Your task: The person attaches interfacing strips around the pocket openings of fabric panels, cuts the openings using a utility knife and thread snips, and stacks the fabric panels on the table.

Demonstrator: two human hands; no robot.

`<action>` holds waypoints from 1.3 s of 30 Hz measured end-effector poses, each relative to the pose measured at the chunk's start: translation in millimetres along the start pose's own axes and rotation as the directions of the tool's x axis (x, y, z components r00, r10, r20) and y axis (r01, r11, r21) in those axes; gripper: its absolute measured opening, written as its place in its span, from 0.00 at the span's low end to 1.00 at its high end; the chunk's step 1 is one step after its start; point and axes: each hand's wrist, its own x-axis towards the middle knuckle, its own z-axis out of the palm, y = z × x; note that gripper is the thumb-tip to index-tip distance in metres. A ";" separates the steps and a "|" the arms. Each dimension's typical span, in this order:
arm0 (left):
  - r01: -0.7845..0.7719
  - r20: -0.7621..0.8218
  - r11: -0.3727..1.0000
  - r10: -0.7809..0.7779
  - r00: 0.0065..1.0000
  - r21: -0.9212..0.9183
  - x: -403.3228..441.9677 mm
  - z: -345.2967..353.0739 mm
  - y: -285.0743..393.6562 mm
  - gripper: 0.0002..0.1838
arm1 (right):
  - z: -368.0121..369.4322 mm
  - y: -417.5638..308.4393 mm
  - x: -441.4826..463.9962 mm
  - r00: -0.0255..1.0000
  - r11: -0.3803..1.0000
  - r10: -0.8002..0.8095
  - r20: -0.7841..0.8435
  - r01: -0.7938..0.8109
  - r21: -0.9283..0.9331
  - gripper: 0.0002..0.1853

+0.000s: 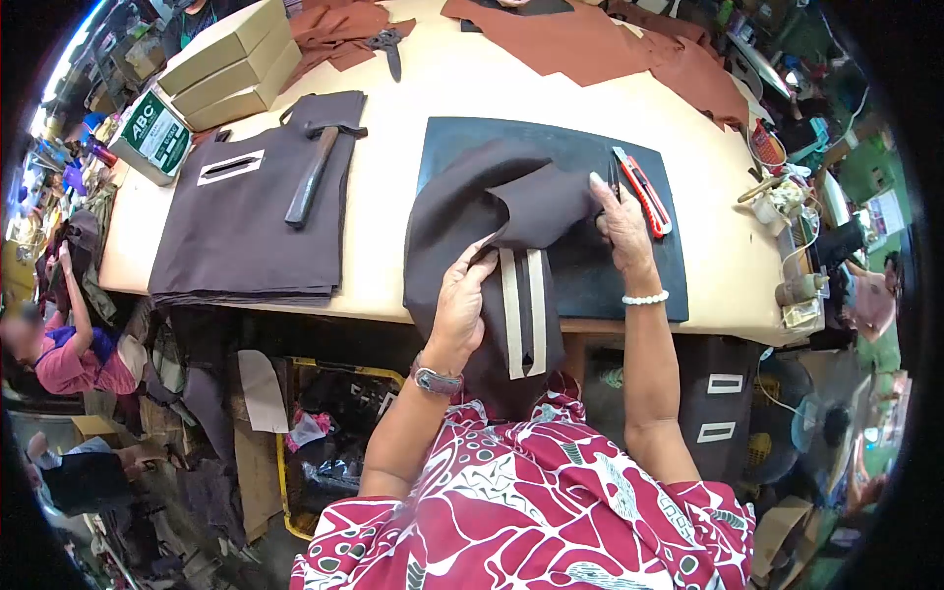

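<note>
1. By the left hand (467, 295), fingers closed in a pinch, a folded edge of the dark brown piece (457, 211) is held. The right hand (621, 221) is curled at its far end, thumb extended; a small dark tool (616, 177) seems to be gripped there, but its kind cannot be told.
2. The piece is lifted partly above the black mat (649, 280), with its pale strips (512, 315) hanging toward the body. Probably an edge is being trimmed or checked — for the next move, a steady, taut hold would be called for.
3. On the mat, a red cutter (644, 192) is placed just beside the right hand.
4. On the cream counter (728, 246), a hammer (313, 177) is laid upon stacked dark pieces (246, 241); boxes (231, 64) are piled behind.
5. Below, a yellow crate (283, 477) is seen; at left, a person in pink (84, 354).
</note>
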 end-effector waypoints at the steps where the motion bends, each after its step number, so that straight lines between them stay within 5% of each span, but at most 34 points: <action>1: -0.009 -0.005 1.000 0.009 1.000 0.007 -0.7 0.0 -1.7 0.15 | -0.8 4.5 -2.0 0.999 0.999 0.023 0.034 -0.024 0.039 0.12; 4: -0.055 0.049 0.983 0.047 0.998 0.172 -9.6 12.3 6.2 0.15 | 2.6 -3.3 7.1 0.979 0.976 -0.202 0.009 0.201 0.086 0.09; 6: -0.064 0.093 0.976 0.045 0.995 0.208 -12.5 17.3 1.5 0.16 | 7.0 -29.6 16.8 0.934 0.932 -0.356 0.025 0.357 -0.058 0.08; 10: -0.043 0.162 0.927 -0.019 0.987 0.373 -9.3 22.0 -17.5 0.10 | 58.5 -89.7 39.2 0.630 0.548 -0.755 0.185 0.760 -0.350 0.07; 12: -0.017 0.119 0.939 -0.025 0.993 0.344 -8.3 32.1 -25.0 0.08 | 106.7 -97.2 50.8 0.497 0.353 -0.824 0.272 0.826 -0.440 0.07; 14: 0.008 -0.015 0.880 -0.002 1.000 0.474 6.1 19.8 -39.3 0.06 | 154.5 -101.6 45.1 0.567 0.273 -0.669 0.480 0.788 -0.552 0.06; 16: 0.005 -0.054 0.908 0.019 0.998 0.419 12.2 19.1 -33.0 0.07 | 197.9 -71.9 55.3 0.367 0.152 -0.732 0.574 0.909 -0.387 0.05; 18: 0.030 -0.103 0.928 0.009 0.995 0.370 18.5 17.7 -26.5 0.09 | 220.0 -64.0 36.4 0.455 0.138 -0.589 0.668 0.871 -0.472 0.09; 20: -0.150 -0.033 0.987 0.152 0.988 0.058 17.1 26.3 -25.0 0.10 | 215.9 -54.8 29.3 0.429 0.237 -0.632 0.645 0.900 -0.366 0.13; 23: -0.114 -0.125 0.991 0.121 0.985 0.066 13.8 25.2 -10.4 0.12 | 175.0 -77.9 8.2 0.591 0.421 -0.673 0.444 0.800 -0.427 0.15; 24: -0.071 -0.183 0.995 0.083 0.980 0.070 13.2 25.9 -6.2 0.12 | 149.4 -75.5 8.8 0.437 0.247 -0.746 0.503 0.882 -0.400 0.15; 25: -0.193 -0.073 0.981 0.192 0.979 -0.006 18.8 20.4 -12.0 0.12 | 122.7 -67.2 9.6 0.338 0.265 -0.848 0.407 0.937 -0.226 0.12; 26: -0.173 -0.097 0.985 0.170 0.981 -0.016 21.8 18.1 -12.5 0.12 | 100.2 -72.6 -11.6 0.581 0.535 -0.723 0.375 0.813 -0.230 0.11; 28: -0.127 -0.146 0.991 0.120 0.982 -0.038 24.7 14.4 -13.7 0.11 | 66.8 -51.9 -37.0 0.600 0.585 -0.734 0.317 0.796 -0.152 0.08; 29: -0.124 -0.147 0.990 0.113 0.983 -0.065 23.2 16.0 -10.9 0.11 | 59.7 -47.3 -57.2 0.824 0.863 -0.473 0.311 0.505 -0.027 0.08; 30: -0.100 -0.136 0.992 0.090 0.987 -0.072 20.9 15.9 -9.2 0.10 | 52.5 -42.8 -77.4 0.951 0.985 -0.156 0.268 0.129 0.115 0.09; 31: -0.077 -0.125 0.994 0.067 0.990 -0.077 18.6 15.0 -7.3 0.10 | 50.3 -29.6 -89.6 0.966 0.971 0.004 0.260 -0.066 0.231 0.09; 39: -0.060 -0.106 0.997 0.054 0.993 -0.055 -0.7 20.3 -2.2 0.08 | 47.8 6.0 -121.7 0.982 0.968 0.078 0.172 -0.116 0.223 0.11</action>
